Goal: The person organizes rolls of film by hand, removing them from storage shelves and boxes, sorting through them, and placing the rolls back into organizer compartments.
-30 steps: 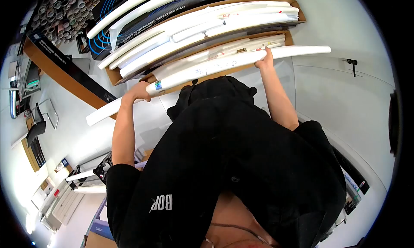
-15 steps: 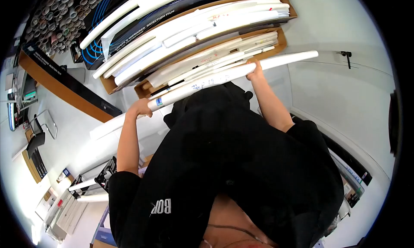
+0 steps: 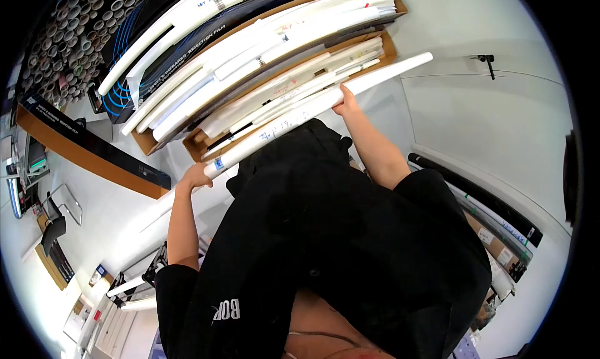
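A long white film roll (image 3: 259, 139) with blue handwriting and a small blue label lies slantwise in front of my body, its right end higher in view. My left hand (image 3: 196, 176) is closed around it near the blue label, and the roll runs on past that hand to the lower left. My right hand (image 3: 345, 103) grips the same roll further along, with the thumb side showing. Just beyond the roll, an open cardboard box (image 3: 194, 148) holds several white rolls. A second box (image 3: 150, 143) of white rolls stands behind it.
Black film boxes (image 3: 187, 54) are at the back, near stacked cardboard tubes (image 3: 75, 34). A long open box (image 3: 94, 146) lies on the left. More rolls (image 3: 494, 218) are at the right by the white wall (image 3: 481, 121). A chair (image 3: 55, 224) stands far left.
Both hands and the roll have shifted left in view; the roll's slant is steeper, with its left part lower. The boxes have also moved left in view. My grip on the roll stays.
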Motion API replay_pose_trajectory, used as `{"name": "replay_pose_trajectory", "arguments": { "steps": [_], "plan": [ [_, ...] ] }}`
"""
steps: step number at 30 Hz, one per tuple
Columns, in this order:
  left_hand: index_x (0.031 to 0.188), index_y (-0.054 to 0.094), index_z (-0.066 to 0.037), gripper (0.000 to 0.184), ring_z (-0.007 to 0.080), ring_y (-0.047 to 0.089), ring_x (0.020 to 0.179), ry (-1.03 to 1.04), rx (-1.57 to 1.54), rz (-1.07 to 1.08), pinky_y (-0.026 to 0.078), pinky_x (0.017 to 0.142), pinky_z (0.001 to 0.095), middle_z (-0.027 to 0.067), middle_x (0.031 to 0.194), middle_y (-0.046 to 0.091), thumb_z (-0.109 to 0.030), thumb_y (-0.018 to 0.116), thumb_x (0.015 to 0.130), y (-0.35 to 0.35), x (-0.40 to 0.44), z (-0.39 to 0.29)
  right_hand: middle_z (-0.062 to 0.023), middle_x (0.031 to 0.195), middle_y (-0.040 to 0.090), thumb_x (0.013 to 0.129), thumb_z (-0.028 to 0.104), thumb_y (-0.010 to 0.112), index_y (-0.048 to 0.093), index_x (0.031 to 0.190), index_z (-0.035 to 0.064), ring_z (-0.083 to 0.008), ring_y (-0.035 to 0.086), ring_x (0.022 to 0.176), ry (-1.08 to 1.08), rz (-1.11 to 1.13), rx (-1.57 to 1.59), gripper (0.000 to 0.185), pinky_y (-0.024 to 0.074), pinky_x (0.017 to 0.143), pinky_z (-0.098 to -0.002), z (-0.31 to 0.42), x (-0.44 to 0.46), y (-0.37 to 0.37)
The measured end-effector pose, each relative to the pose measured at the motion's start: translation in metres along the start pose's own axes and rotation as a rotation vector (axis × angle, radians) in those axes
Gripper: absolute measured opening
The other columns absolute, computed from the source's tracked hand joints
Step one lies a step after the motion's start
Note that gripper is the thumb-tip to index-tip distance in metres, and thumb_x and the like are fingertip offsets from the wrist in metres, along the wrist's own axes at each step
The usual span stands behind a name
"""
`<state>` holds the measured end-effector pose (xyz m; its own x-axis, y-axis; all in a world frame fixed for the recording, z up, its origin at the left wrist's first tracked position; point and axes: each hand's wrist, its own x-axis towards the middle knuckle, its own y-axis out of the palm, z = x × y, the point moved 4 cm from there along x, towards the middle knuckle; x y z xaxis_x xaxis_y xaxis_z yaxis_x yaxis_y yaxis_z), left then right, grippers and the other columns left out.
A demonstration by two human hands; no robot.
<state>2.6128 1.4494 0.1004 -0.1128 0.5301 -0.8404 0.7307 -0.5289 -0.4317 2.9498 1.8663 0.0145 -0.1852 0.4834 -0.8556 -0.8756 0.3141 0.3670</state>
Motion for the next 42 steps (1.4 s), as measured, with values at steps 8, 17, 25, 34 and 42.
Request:
{"name": "replay_pose_trajectory", "arguments": {
  "steps": [8, 17, 25, 34, 42],
  "plan": [
    [0.094, 0.067, -0.007, 0.05, 0.0344, 0.063, 0.089, -0.045, 0.031, -0.072, 0.05, 0.08, 0.0403, 0.0176, 0.092, 0.067, -0.022, 0.077, 0.047, -0.004, 0.006, -0.004, -0.0159, 0.129, 0.048, 0.09, 0.02, 0.052, 0.04, 0.131, 0.002, -0.0349, 0.047, 0.119, 0.066, -0.007, -0.015, 0.046, 0.0372, 0.102, -0.0527, -0.005, 0.018, -0.01],
    [0.107, 0.061, -0.008, 0.061, 0.0357, 0.062, 0.094, 0.003, 0.083, -0.213, 0.05, 0.082, 0.041, 0.017, 0.1, 0.066, -0.027, 0.08, 0.052, -0.02, 0.027, -0.012, -0.0191, 0.127, 0.048, 0.087, 0.024, 0.056, 0.039, 0.129, -0.0008, -0.0341, 0.05, 0.115, 0.029, -0.061, -0.11, 0.052, 0.0408, 0.099, -0.0498, 0.019, 0.014, 0.005],
    [0.115, 0.055, -0.006, 0.059, 0.0319, 0.062, 0.094, -0.133, -0.289, -0.524, 0.049, 0.083, 0.0391, 0.0166, 0.103, 0.064, -0.03, 0.076, 0.065, -0.021, 0.058, 0.027, -0.0163, 0.128, 0.046, 0.085, 0.029, 0.059, 0.035, 0.135, 0.0108, -0.0312, 0.05, 0.114, 0.02, -0.13, -0.512, 0.058, 0.0408, 0.095, -0.0468, 0.031, 0.017, -0.005],
    [0.102, 0.062, -0.003, 0.046, 0.0232, 0.065, 0.072, -0.402, -0.548, -0.283, 0.049, 0.062, 0.0339, 0.013, 0.082, 0.065, -0.027, 0.076, 0.065, 0.126, 0.059, 0.097, -0.0159, 0.126, 0.048, 0.088, 0.029, 0.056, 0.034, 0.136, 0.0109, -0.0302, 0.056, 0.104, 0.07, -0.286, -0.527, 0.056, 0.0475, 0.087, -0.0456, 0.016, 0.0, -0.105],
    [0.099, 0.063, -0.002, 0.042, 0.0201, 0.066, 0.067, -0.45, -0.679, -0.219, 0.053, 0.067, 0.0332, 0.0148, 0.082, 0.068, -0.025, 0.073, 0.066, 0.127, 0.048, 0.056, -0.0148, 0.116, 0.054, 0.088, 0.027, 0.056, 0.044, 0.128, 0.0084, -0.0268, 0.058, 0.097, 0.053, -0.402, -0.545, 0.045, 0.049, 0.083, -0.0413, 0.022, -0.011, -0.102]
  ]
}}
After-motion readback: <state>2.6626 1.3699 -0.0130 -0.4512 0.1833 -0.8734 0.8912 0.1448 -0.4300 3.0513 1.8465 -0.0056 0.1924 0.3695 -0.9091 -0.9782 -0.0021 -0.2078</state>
